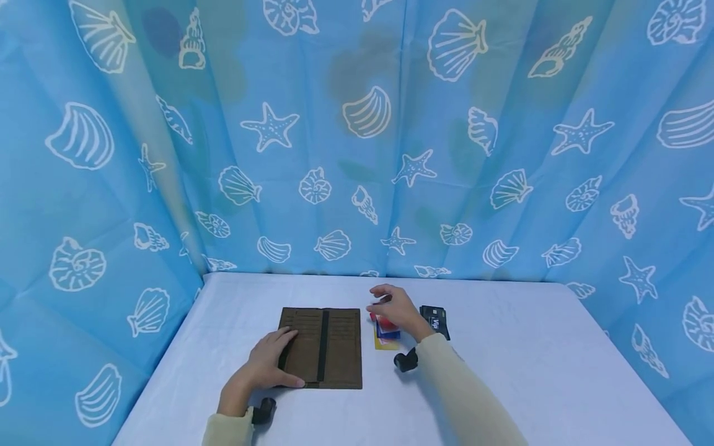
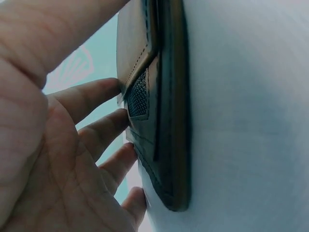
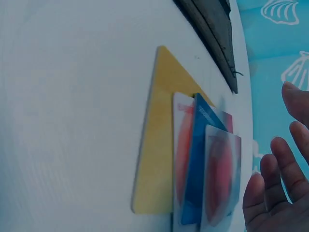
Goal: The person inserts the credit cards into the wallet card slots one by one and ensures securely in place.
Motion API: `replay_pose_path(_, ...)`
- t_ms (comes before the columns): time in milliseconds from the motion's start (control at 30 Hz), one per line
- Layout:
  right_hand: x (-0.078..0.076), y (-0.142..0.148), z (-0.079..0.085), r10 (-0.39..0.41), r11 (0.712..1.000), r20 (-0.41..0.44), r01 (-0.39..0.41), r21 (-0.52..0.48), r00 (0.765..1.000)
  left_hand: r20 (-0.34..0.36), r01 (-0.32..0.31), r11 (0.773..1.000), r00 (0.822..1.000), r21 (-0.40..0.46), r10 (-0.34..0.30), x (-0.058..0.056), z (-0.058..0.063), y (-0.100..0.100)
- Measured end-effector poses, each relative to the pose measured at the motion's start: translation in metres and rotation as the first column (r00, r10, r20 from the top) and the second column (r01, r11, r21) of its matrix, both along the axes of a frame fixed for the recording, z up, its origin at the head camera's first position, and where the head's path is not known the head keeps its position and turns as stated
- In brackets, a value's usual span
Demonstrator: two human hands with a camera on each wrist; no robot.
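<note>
A brown wallet [image 1: 342,350] lies unfolded on the table, with card slots on both halves and a dark band down its middle. My left hand [image 1: 268,359] rests on its left part, fingers spread and thumb by the lower edge. The left wrist view shows fingertips touching the wallet [image 2: 174,111] from the side. To the wallet's right is an overlapping pile of cards, with a yellow card [image 3: 157,140], a blue card [image 3: 195,169] and red-and-white cards [image 3: 219,179]. Over the pile's far end hovers my right hand [image 1: 398,310], its fingers loosely bent and apart from the cards.
A stack of black cards [image 1: 437,321], the top one marked "Vip", lies right of the right hand, partly behind its wrist. White cloth covers the table [image 1: 530,347]. A blue shell-print curtain [image 1: 357,155] hangs along the back and sides.
</note>
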State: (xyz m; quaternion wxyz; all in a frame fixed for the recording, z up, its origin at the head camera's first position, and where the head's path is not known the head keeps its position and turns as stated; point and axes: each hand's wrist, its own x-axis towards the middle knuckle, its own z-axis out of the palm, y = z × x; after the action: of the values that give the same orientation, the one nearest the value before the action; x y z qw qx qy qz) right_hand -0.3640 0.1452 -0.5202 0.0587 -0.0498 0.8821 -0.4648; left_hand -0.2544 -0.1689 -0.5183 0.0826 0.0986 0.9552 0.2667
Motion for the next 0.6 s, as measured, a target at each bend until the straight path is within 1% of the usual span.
replay_pose_path(67, 0.0, 0.003, 0.001, -0.018, 1.0, -0.003, 0.018, 0.009, 1.0, -0.002, -0.001, 1.0, 1.0, -0.004, 0.001, 0.0, -0.001, 0.001)
replay_pose_path(200, 0.0, 0.011, 0.001, -0.086, 0.996, 0.004, 0.086, 0.019, 0.996, -0.004, -0.001, 1.0, 1.0, -0.01, 0.001, -0.001, -0.001, 0.001)
replay_pose_path(267, -0.001, 0.015, 0.0, -0.107, 0.994, 0.009, 0.107, 0.017, 0.994, -0.003, -0.003, 1.0, 1.0, -0.015, 0.003, -0.001, -0.001, 0.002)
replay_pose_path(333, -0.001, 0.018, -0.001, -0.106, 0.994, 0.012, 0.106, 0.016, 0.994, -0.001, -0.004, 1.0, 1.0, -0.02, 0.004, -0.001, 0.0, 0.001)
replay_pose_path(600, 0.001, 0.026, -0.005, -0.063, 0.997, 0.091, 0.059, 0.041, 0.994, 0.01, -0.003, 1.0, 1.0, -0.02, 0.004, -0.002, -0.001, 0.0)
